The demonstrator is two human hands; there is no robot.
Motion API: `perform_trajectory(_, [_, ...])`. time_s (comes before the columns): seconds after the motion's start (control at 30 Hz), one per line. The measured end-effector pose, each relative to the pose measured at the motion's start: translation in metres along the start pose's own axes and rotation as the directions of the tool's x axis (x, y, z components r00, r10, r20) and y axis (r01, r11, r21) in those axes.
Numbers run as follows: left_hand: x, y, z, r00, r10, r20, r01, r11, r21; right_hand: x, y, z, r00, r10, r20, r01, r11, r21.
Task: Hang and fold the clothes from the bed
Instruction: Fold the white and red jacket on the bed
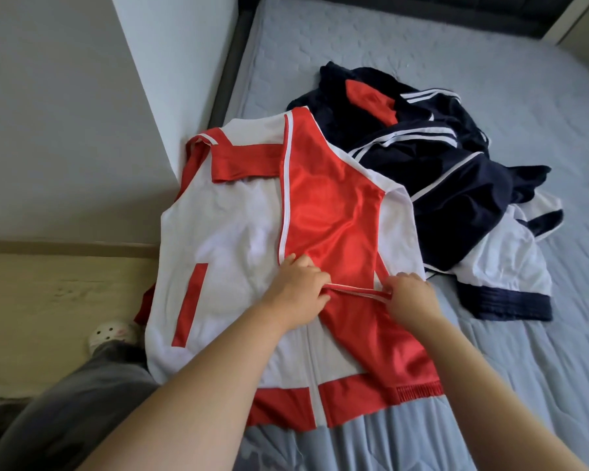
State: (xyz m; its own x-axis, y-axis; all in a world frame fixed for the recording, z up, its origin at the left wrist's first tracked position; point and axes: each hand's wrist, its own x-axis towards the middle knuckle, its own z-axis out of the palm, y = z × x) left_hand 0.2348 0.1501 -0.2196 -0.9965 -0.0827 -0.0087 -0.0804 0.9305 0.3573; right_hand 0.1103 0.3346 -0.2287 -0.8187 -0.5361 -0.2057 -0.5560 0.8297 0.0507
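Wood-look floor point(48, 300): lies left of the bed, with my pale slipper point(111, 334) on it.
Red-and-white jacket point(225, 239): spread flat at the bed's near left edge, collar away from me, ribbed hem towards me. It looks thin, shiny and limp, so I judge it light and likely to slide on itself. Folds will want pressing down.
Left hand point(295, 288): fingers curled, pinching the left end of the red strip.
Red strip point(357, 289): a white-edged band pulled taut between both hands over the jacket's middle. It is probably a sleeve edge, though I cannot tell for sure. Trimmed edges like this look firmer to hold than the slick panels.
Right hand point(410, 295): pinching the strip's right end.
Navy clothes point(456, 185): a soft crumpled heap against the jacket's right side, not yet folded.
Bed point(524, 385): a blue quilted mattress under everything.
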Motion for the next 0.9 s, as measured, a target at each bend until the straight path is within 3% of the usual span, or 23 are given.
perform_trajectory(0.07, [-0.003,-0.001,-0.003,0.990,-0.130,-0.051,0.121,0.982,-0.143,-0.003,-0.001,-0.002,0.999,0.030,0.019,-0.029,0.999,-0.022])
perform_trajectory(0.17, [-0.005,-0.004,-0.008,0.949,-0.314,0.006,0.289,0.867,-0.406,0.000,-0.008,-0.015,0.995,0.095,0.011,-0.096,0.974,0.204])
perform_trajectory(0.23, [-0.004,-0.006,-0.009,0.938,-0.341,0.065,0.333,0.832,-0.443,0.006,-0.015,-0.026,0.998,-0.038,0.057,0.024,0.973,0.230])
perform_trajectory(0.3, [-0.005,-0.008,-0.011,0.941,-0.331,0.067,0.329,0.852,-0.407,0.012,-0.024,-0.033,0.972,-0.196,0.132,0.168,0.966,0.198])
perform_trajectory(0.37, [-0.007,-0.010,-0.011,0.959,-0.282,0.010,0.271,0.914,-0.303,0.016,-0.032,-0.034,0.959,-0.235,0.157,0.211,0.965,0.156])
perform_trajectory(0.43, [-0.010,-0.013,-0.008,0.974,-0.222,-0.037,0.216,0.968,-0.128,0.019,-0.035,-0.028,0.979,-0.201,0.023,0.199,0.978,0.064])
perform_trajectory(0.5, [-0.009,-0.014,-0.006,0.987,-0.147,-0.061,0.152,0.986,0.074,0.015,-0.036,-0.016,0.964,-0.130,-0.233,0.146,0.988,0.052])
perform_trajectory(0.6, [-0.011,-0.010,-0.002,0.983,0.067,-0.170,-0.032,0.979,0.202,-0.002,-0.041,0.004,0.851,-0.017,-0.524,0.152,0.965,0.215])
perform_trajectory(0.67, [-0.017,-0.015,0.010,0.964,0.189,-0.186,-0.148,0.965,0.216,-0.012,-0.042,0.017,0.879,-0.073,-0.472,0.188,0.961,0.201])
perform_trajectory(0.77, [-0.029,-0.024,0.030,0.996,0.084,0.017,-0.086,0.960,0.266,-0.013,-0.036,0.035,0.977,-0.032,-0.210,0.070,0.982,0.176])
perform_trajectory(0.83, [-0.031,-0.028,0.032,1.000,0.005,-0.005,-0.004,0.964,0.264,-0.012,-0.037,0.037,0.970,0.028,-0.241,0.037,0.964,0.262])
perform_trajectory(0.9, [-0.032,-0.028,0.025,0.987,-0.111,-0.118,0.130,0.977,0.166,-0.016,-0.046,0.028,0.931,0.032,-0.363,0.116,0.918,0.379])
